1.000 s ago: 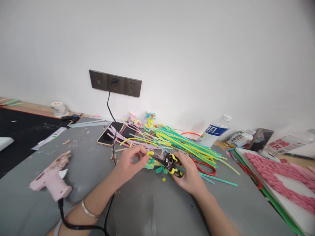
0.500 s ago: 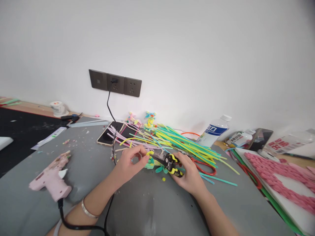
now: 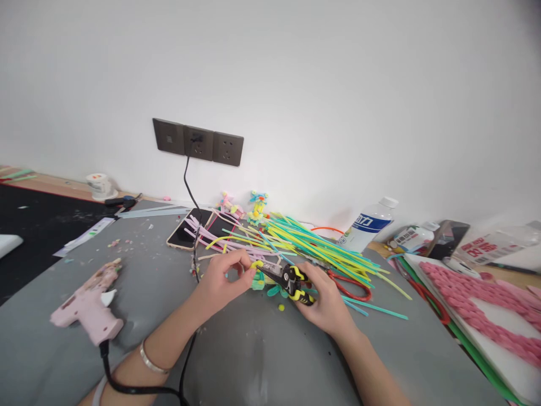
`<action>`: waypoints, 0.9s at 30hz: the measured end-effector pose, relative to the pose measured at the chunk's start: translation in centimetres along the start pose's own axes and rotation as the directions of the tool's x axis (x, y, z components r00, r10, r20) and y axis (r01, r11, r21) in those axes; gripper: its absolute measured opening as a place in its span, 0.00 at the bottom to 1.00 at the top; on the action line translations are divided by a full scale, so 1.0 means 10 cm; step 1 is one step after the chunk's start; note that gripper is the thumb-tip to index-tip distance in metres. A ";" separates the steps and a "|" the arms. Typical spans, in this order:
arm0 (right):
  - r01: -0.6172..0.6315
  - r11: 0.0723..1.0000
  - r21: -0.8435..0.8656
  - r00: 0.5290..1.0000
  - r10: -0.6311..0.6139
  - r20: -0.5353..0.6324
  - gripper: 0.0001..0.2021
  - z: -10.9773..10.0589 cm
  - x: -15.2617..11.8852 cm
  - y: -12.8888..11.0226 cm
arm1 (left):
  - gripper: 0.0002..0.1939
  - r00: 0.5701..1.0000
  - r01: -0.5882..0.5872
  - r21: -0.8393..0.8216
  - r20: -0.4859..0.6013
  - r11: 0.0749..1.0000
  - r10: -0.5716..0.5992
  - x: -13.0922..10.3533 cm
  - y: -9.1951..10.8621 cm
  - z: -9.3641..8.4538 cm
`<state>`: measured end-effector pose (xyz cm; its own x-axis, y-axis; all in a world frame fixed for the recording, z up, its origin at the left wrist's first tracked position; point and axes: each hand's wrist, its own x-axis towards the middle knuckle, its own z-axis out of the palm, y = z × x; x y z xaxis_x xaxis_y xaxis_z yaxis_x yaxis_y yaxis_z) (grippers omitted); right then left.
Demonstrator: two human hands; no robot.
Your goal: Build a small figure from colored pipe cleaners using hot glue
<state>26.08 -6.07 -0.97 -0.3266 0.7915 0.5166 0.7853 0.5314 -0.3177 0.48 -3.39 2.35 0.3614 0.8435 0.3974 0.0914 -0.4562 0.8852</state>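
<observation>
Left hand [image 3: 226, 280] pinches the yellow strip [image 3: 257, 264], right hand [image 3: 324, 294] grips pliers [image 3: 288, 277] pointing to ten o'clock: steady, light pressure should serve best!

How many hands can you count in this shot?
2. The left hand pinches a curved yellow piece at the tip of the pliers; the right hand grips the pliers' handles. No other hands show.

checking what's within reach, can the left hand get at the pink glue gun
Likely yes: the glue gun lies uncovered beside the left forearm, though the left hand is pinching a yellow piece.
</observation>
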 end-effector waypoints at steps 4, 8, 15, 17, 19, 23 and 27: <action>0.008 1.000 0.006 1.000 -0.008 0.001 0.21 0.00 0.01 -0.01 | 0.11 1.000 -0.018 0.007 -0.005 1.000 0.018 0.00 0.00 0.00; -0.003 1.000 0.008 1.000 0.003 -0.004 0.21 0.00 0.01 -0.01 | 0.11 0.999 -0.033 0.037 -0.018 0.999 0.034 0.00 0.01 0.01; -0.032 0.999 0.038 0.999 0.031 0.029 0.20 -0.01 0.01 -0.02 | 0.10 1.000 -0.024 0.048 -0.012 0.999 0.025 0.00 0.01 0.01; -0.034 0.998 0.045 0.999 0.033 0.024 0.19 -0.01 0.01 -0.02 | 0.10 1.000 -0.019 0.053 -0.011 0.998 0.020 0.00 0.01 0.01; -0.029 0.999 0.044 0.999 0.029 0.014 0.19 -0.01 0.01 -0.01 | 0.10 1.000 -0.013 0.054 -0.009 0.998 0.014 0.00 0.01 0.01; -0.022 0.999 0.043 1.000 0.023 -0.002 0.19 0.00 0.00 0.00 | 0.09 1.000 0.008 0.077 -0.013 0.997 -0.007 -0.01 -0.01 0.01; -0.017 0.999 0.033 1.000 0.016 0.014 0.19 -0.01 0.01 0.00 | 0.09 1.000 0.017 0.085 -0.004 0.996 -0.017 0.00 0.00 0.00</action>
<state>26.05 -6.07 -0.88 -0.3212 0.8040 0.5004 0.7726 0.5280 -0.3526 0.48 -3.40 2.30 0.3560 0.8521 0.3836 0.1762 -0.4644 0.8679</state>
